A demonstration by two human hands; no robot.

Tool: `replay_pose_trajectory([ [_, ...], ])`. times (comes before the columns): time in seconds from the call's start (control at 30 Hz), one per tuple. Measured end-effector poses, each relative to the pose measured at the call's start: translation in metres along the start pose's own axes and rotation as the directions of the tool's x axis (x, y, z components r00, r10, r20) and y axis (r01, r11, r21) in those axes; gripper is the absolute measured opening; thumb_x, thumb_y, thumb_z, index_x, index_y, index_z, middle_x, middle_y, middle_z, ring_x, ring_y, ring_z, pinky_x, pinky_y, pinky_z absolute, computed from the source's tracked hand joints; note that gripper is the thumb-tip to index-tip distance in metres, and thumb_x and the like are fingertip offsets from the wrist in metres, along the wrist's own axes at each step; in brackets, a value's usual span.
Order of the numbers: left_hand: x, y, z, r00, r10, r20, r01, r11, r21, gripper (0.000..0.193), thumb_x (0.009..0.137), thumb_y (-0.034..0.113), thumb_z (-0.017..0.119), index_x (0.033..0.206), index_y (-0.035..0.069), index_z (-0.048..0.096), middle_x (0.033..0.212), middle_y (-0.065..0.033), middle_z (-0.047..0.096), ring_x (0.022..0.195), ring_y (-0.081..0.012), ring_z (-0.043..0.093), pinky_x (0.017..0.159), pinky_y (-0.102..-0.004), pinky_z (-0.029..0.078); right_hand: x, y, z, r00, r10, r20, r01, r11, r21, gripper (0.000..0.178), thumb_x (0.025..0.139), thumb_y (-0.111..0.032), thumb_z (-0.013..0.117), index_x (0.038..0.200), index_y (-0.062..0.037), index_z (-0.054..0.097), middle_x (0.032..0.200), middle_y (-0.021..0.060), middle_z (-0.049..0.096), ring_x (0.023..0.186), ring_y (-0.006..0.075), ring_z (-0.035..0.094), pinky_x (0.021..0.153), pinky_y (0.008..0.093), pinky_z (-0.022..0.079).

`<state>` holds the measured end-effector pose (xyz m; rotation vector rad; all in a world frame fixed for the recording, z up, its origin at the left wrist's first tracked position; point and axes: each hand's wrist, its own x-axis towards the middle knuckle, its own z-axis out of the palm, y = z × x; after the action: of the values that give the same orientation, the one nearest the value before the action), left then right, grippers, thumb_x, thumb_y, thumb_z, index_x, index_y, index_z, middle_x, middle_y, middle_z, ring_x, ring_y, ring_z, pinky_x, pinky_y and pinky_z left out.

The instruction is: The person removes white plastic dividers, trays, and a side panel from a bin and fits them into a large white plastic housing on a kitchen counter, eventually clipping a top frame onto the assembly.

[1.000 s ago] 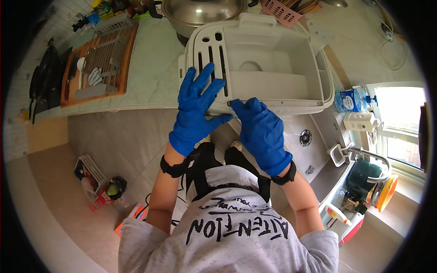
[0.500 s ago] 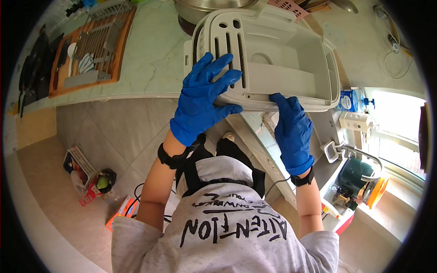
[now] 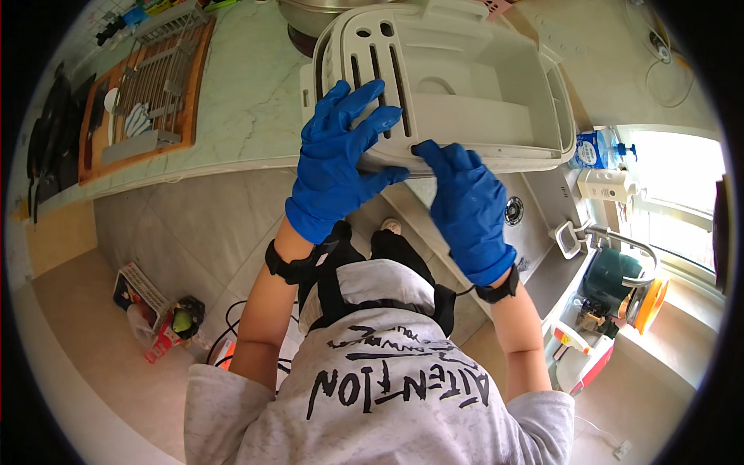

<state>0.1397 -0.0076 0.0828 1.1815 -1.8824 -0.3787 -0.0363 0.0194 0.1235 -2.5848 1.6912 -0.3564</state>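
A pale grey plastic storage rack (image 3: 480, 120) sits in front of me, with narrow slots and round holes on its left panel and an open bin on its right. My left hand (image 3: 329, 167), in a blue glove, grips its near left corner. The fingers reach over the slotted panel and the thumb lies along the front edge. My right hand (image 3: 469, 209), gloved alike, has bent fingers on the near rim, beside the lower end of the slots. Its index fingertip rests on top; the other fingertips are partly hidden.
A metal pot (image 3: 325, 15) stands behind the rack. On the counter (image 3: 248, 101) at left, a wire dish rack (image 3: 159, 85) rests on a wooden board (image 3: 203, 62). A sink (image 3: 535, 232), a tap (image 3: 639, 248) and a pump bottle (image 3: 597, 151) are at right.
My right hand has slid left along the near rim, closer to my left hand. The rack appears slightly higher and further left in view; my left hand keeps its hold on the corner.
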Motion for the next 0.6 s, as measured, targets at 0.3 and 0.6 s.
replay_pose_trajectory([
  [0.3,-0.001,-0.002,0.002,1.000,-0.008,-0.008,0.008,1.000,0.025,0.058,0.054,0.027,0.077,0.107,0.020,0.056,0.126,-0.0047,0.044,0.118,-0.0290,0.035,0.099,-0.0375,0.027,0.002,-0.003,0.001,0.999,-0.006,-0.038,0.006,1.000,0.003,0.047,0.062,-0.001,0.051,0.106,-0.0154,0.056,0.090,0.0035,0.055,0.077,0.0271,0.054,0.061,0.0359,0.047],
  [0.6,0.002,-0.003,0.001,0.999,0.047,-0.014,-0.047,0.999,0.018,0.060,0.053,0.030,0.078,0.108,0.017,0.056,0.124,-0.0071,0.046,0.117,-0.0279,0.038,0.102,-0.0404,0.025,-0.003,0.002,0.003,0.998,0.068,0.002,-0.068,0.998,0.016,0.049,0.063,0.001,0.049,0.109,-0.0163,0.055,0.089,0.0052,0.054,0.078,0.0272,0.053,0.061,0.0340,0.047],
])
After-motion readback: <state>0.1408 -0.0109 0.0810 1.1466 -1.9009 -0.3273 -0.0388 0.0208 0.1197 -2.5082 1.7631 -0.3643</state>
